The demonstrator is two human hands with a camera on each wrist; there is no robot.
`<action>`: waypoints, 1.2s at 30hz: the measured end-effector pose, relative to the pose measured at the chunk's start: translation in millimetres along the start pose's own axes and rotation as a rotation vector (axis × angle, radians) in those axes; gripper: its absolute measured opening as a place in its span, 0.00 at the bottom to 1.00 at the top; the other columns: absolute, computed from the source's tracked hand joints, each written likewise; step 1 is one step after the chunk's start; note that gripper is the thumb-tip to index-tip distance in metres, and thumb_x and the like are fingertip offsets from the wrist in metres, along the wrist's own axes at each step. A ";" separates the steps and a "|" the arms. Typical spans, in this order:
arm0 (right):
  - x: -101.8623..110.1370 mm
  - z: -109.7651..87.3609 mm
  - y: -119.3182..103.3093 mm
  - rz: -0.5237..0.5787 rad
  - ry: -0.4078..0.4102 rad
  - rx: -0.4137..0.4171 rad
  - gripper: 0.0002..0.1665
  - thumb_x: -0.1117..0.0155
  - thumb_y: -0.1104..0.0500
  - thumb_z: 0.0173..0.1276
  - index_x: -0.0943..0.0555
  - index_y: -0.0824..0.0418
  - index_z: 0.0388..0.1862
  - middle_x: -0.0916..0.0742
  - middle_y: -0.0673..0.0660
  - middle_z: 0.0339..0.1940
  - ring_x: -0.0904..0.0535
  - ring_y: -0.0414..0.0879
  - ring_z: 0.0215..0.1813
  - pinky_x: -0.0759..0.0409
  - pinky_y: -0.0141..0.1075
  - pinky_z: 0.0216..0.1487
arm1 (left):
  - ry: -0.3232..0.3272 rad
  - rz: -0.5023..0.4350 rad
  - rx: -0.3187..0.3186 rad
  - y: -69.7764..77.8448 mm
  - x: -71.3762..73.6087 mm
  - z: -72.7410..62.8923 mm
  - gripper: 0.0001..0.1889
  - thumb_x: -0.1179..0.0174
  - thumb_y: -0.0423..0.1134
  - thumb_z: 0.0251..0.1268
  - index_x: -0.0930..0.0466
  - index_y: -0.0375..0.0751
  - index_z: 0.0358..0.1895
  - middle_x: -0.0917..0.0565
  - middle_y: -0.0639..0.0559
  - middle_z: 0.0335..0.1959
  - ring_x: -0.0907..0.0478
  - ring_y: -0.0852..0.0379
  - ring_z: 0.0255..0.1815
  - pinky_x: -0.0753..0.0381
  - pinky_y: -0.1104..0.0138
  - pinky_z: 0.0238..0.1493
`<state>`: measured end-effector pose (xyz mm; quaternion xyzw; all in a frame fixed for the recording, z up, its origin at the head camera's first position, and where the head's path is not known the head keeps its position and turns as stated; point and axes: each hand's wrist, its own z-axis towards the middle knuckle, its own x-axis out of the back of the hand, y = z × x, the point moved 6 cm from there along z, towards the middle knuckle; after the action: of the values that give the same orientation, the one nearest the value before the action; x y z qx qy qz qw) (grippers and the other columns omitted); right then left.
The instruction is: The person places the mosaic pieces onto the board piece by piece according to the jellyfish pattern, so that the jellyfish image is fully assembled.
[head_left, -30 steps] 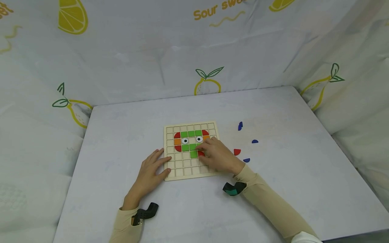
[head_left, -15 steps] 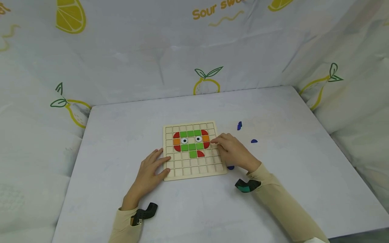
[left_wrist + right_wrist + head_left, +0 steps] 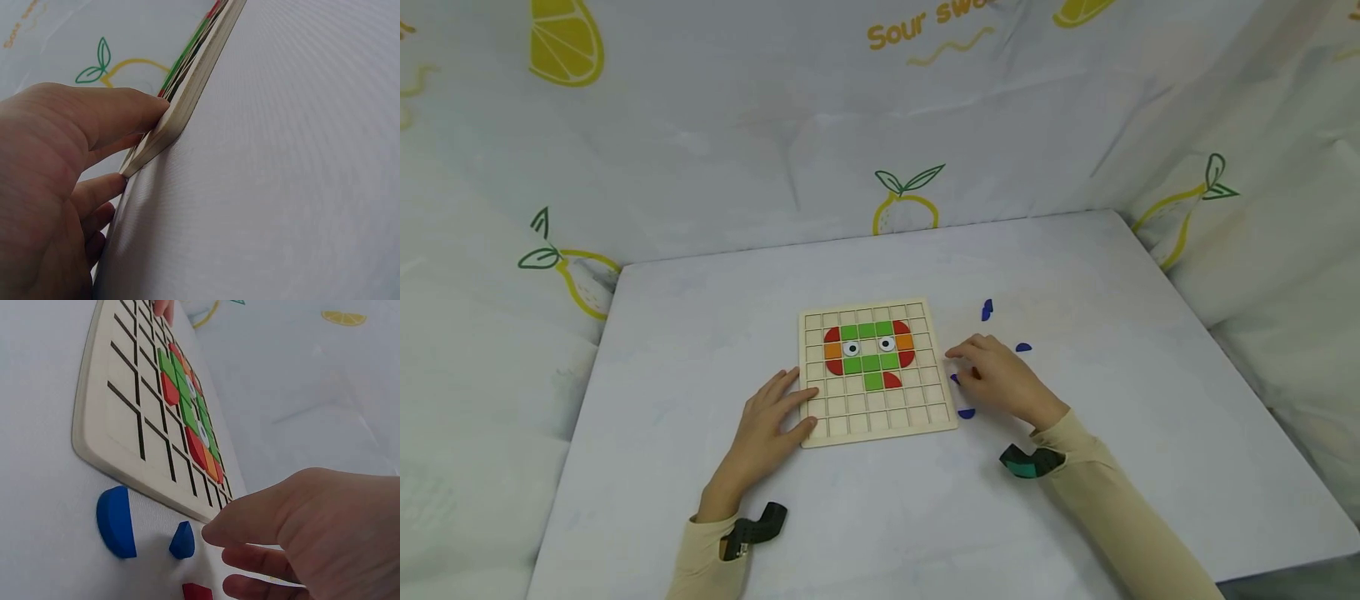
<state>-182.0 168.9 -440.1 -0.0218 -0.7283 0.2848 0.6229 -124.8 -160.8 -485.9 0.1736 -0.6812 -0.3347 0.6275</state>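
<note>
A square wooden grid board lies on the table, with green, red and orange tiles and two eye tiles set in its cells. My left hand rests at the board's left edge, fingers spread, thumb on the rim in the left wrist view. Just off the right edge, my right hand hovers low with thumb and fingers apart. Beneath it in the right wrist view lie a blue half-round piece, a smaller-looking blue piece and a red piece, partly cut off.
Farther right on the table lie another blue half-round piece and, towards the back, two blue pieces close together. A white curtain with lemon prints stands behind the table.
My right hand has moved off the board to the right, uncovering the red and orange tiles on its right side. It now covers loose pieces seen earlier. My left hand stays put.
</note>
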 end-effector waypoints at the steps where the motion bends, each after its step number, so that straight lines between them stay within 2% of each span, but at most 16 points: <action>1: -0.2 -0.9 1.4 -0.005 -0.004 -0.009 0.19 0.36 0.64 0.68 0.17 0.62 0.58 0.15 0.58 0.52 0.25 0.48 0.44 0.21 0.38 0.43 | 0.000 0.000 0.000 -0.4 -0.1 -0.1 0.23 0.34 0.43 0.66 0.20 0.47 0.65 0.36 0.43 0.80 0.49 0.39 0.83 0.48 0.39 0.77; 9: -2.9 -6.7 15.3 -0.065 -0.023 -0.074 0.20 0.36 0.64 0.66 0.17 0.62 0.58 0.16 0.60 0.53 0.24 0.52 0.49 0.18 0.45 0.49 | -0.002 -0.002 0.004 -0.2 0.4 -0.6 0.23 0.34 0.42 0.66 0.20 0.47 0.65 0.36 0.43 0.80 0.49 0.39 0.83 0.49 0.39 0.77; 14: 0.7 -9.0 20.7 -0.129 -0.025 -0.125 0.21 0.31 0.59 0.66 0.17 0.63 0.58 0.16 0.60 0.49 0.24 0.51 0.46 0.18 0.44 0.46 | -0.004 -0.003 0.007 0.2 0.6 -0.7 0.24 0.34 0.42 0.66 0.20 0.47 0.65 0.37 0.43 0.80 0.50 0.39 0.83 0.49 0.39 0.77; 18: 1.9 -10.4 24.5 -0.118 -0.033 -0.160 0.21 0.31 0.58 0.66 0.17 0.64 0.57 0.16 0.59 0.45 0.24 0.51 0.43 0.18 0.43 0.43 | -0.002 -0.004 0.001 -0.2 -0.1 -0.5 0.24 0.34 0.42 0.66 0.20 0.47 0.65 0.37 0.43 0.80 0.50 0.39 0.83 0.49 0.39 0.77; 22: -1.3 -10.2 24.3 -0.065 -0.043 -0.128 0.19 0.36 0.64 0.67 0.17 0.63 0.57 0.16 0.59 0.47 0.25 0.51 0.47 0.18 0.44 0.47 | 0.001 -0.003 -0.002 -0.8 -0.4 -0.5 0.24 0.34 0.42 0.66 0.20 0.47 0.65 0.36 0.43 0.80 0.49 0.39 0.83 0.49 0.39 0.77; 25: -2.4 -10.6 22.8 -0.042 -0.046 -0.088 0.23 0.39 0.70 0.66 0.19 0.63 0.60 0.18 0.61 0.53 0.26 0.54 0.51 0.19 0.47 0.52 | 0.002 -0.005 -0.002 -0.8 -0.1 -0.5 0.23 0.34 0.42 0.66 0.20 0.47 0.65 0.37 0.43 0.80 0.49 0.39 0.83 0.49 0.39 0.77; 27: -1.9 -11.4 23.7 -0.064 -0.040 -0.091 0.24 0.37 0.68 0.65 0.20 0.63 0.62 0.18 0.62 0.54 0.27 0.54 0.52 0.20 0.47 0.53 | 0.003 -0.005 -0.001 -0.8 -0.1 -0.4 0.23 0.34 0.42 0.66 0.20 0.46 0.65 0.37 0.43 0.80 0.50 0.39 0.83 0.49 0.39 0.77; 29: 0.2 -12.5 25.8 -0.105 -0.026 -0.118 0.24 0.34 0.63 0.66 0.21 0.64 0.62 0.17 0.62 0.51 0.26 0.55 0.50 0.21 0.48 0.51 | 0.003 -0.003 0.001 -0.8 -0.2 -0.3 0.23 0.34 0.42 0.66 0.20 0.47 0.65 0.37 0.43 0.80 0.50 0.40 0.83 0.49 0.39 0.77; 32: 2.7 -13.6 31.8 -0.150 -0.019 -0.197 0.24 0.30 0.53 0.67 0.19 0.65 0.58 0.15 0.58 0.41 0.24 0.53 0.43 0.22 0.46 0.47 | 0.003 -0.002 0.001 -0.8 -0.3 -0.1 0.24 0.34 0.42 0.66 0.20 0.47 0.65 0.37 0.43 0.80 0.50 0.40 0.83 0.49 0.39 0.77; 34: 3.6 -13.6 34.3 -0.152 -0.016 -0.225 0.22 0.30 0.52 0.68 0.18 0.65 0.54 0.15 0.57 0.36 0.24 0.51 0.40 0.23 0.46 0.44 | 0.003 -0.003 0.000 -0.7 -0.3 -0.1 0.24 0.34 0.42 0.66 0.20 0.47 0.65 0.37 0.43 0.80 0.50 0.40 0.83 0.49 0.40 0.77; 36: 3.1 -13.2 34.8 -0.137 -0.020 -0.224 0.18 0.31 0.55 0.68 0.17 0.65 0.52 0.15 0.56 0.35 0.23 0.51 0.39 0.22 0.45 0.43 | 0.003 -0.007 -0.002 -0.6 -0.2 -0.1 0.24 0.34 0.42 0.66 0.20 0.47 0.65 0.36 0.44 0.80 0.50 0.40 0.83 0.49 0.40 0.77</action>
<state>-181.8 204.4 -451.9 -0.0387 -0.7614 0.1587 0.6274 -124.8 -161.1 -486.5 0.1757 -0.6794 -0.3372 0.6276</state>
